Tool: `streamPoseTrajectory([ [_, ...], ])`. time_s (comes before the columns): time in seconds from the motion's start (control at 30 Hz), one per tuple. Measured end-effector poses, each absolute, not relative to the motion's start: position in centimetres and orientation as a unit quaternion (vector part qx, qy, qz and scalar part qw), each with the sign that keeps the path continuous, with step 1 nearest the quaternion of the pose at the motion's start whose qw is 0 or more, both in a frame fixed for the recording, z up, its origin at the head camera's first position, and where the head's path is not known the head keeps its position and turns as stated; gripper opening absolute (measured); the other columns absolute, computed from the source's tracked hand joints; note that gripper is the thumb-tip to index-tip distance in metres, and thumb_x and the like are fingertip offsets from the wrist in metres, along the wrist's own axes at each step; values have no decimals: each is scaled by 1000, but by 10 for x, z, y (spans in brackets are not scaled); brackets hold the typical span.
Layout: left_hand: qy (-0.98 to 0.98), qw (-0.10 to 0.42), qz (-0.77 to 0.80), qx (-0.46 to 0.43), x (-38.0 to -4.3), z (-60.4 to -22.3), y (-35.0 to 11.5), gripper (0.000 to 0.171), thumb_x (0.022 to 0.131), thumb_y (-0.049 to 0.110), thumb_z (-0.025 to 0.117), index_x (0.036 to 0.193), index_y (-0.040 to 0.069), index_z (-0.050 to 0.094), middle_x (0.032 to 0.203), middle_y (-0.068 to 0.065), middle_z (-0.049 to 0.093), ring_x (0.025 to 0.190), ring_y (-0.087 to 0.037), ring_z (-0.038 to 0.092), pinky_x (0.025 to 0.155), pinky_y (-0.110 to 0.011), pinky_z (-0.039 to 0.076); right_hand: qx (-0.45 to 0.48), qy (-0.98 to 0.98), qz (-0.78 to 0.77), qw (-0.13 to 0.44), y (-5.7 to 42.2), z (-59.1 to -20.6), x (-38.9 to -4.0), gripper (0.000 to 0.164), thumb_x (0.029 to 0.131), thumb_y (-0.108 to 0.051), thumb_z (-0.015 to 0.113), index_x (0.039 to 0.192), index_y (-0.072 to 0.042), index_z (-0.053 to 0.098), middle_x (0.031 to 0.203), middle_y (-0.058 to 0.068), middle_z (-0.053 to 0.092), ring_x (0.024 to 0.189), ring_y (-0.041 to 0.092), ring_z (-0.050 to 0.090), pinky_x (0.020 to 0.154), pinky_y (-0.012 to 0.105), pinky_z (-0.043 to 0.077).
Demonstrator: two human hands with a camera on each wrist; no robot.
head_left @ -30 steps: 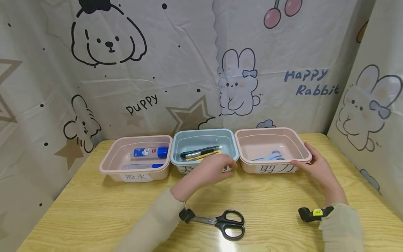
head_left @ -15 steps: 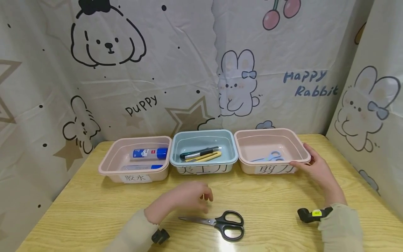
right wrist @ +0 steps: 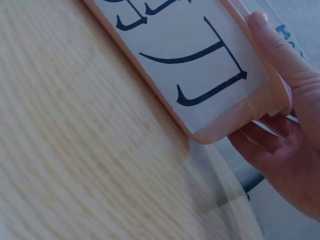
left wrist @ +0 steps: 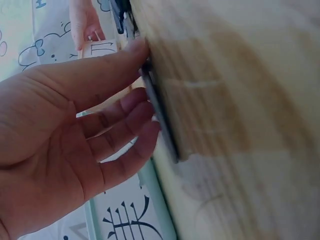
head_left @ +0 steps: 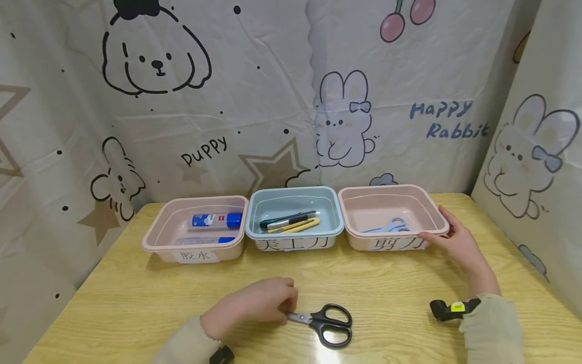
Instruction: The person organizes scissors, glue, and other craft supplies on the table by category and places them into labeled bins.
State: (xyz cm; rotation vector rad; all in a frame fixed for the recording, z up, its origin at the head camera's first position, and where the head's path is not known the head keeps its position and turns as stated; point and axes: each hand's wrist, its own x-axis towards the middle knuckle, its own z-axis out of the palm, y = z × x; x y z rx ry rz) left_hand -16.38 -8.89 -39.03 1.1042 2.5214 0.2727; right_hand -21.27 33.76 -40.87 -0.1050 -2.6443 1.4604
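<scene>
Black-handled scissors (head_left: pixel 319 322) lie on the table with their blades pointing left. My left hand (head_left: pixel 261 302) pinches the blades, which its fingers partly cover in the head view. Up close in the left wrist view, the thumb and curled fingertips are at the dark blade (left wrist: pixel 164 117), low over the wood. With my right hand (head_left: pixel 465 248) I grip the right corner of the right pink bin (head_left: pixel 356 243), thumb on the rim and fingers beneath it. Light blue scissors (head_left: pixel 394 225) lie inside that bin.
A blue bin (head_left: pixel 275 192) in the middle holds several utility knives (head_left: pixel 300 225). The left pink bin (head_left: pixel 159 222) contains a blue-capped glue bottle (head_left: pixel 213 221) and a slimmer glue tube (head_left: pixel 200 241). Labels face front. Behind the wooden table (head_left: pixel 136 308) hangs a printed curtain (head_left: pixel 254 101).
My left hand has come away from the front of the blue bin, down and left, and has taken hold of the scissors' blades. The right hand stays on its bin.
</scene>
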Motion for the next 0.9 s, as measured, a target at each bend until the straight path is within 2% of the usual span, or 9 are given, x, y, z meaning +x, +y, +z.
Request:
streamPoseTrajectory([
  [0.3,889,159,128,410,-165,-392,-91,10,78,13,67,80,18,59,73,12,46,65,0,42,59,-14,38,-34,-870,488,58,337,-408,-212,96,81,-36,67,146,-8,2,147,25,18,125,42,29,100,60,26],
  [0.47,883,135,158,420,-166,-391,-88,6,83,11,63,86,16,61,78,10,51,68,1,44,62,-13,41,-32,-870,489,57,337,-407,-212,96,81,-35,67,146,-8,1,147,26,17,125,42,28,100,59,26],
  [0.63,888,96,170,417,-166,-389,-82,15,86,9,60,99,12,66,89,6,57,76,1,50,70,-15,46,-34,-870,488,56,337,-406,-212,96,81,-36,66,146,-8,1,146,26,19,124,41,29,100,59,26],
  [0.9,893,38,169,415,-169,-388,-68,12,87,10,60,97,12,66,89,6,56,77,-1,52,72,-15,46,-37,-868,492,55,338,-408,-212,96,82,-36,66,146,-9,1,146,26,19,125,42,29,100,60,26],
])
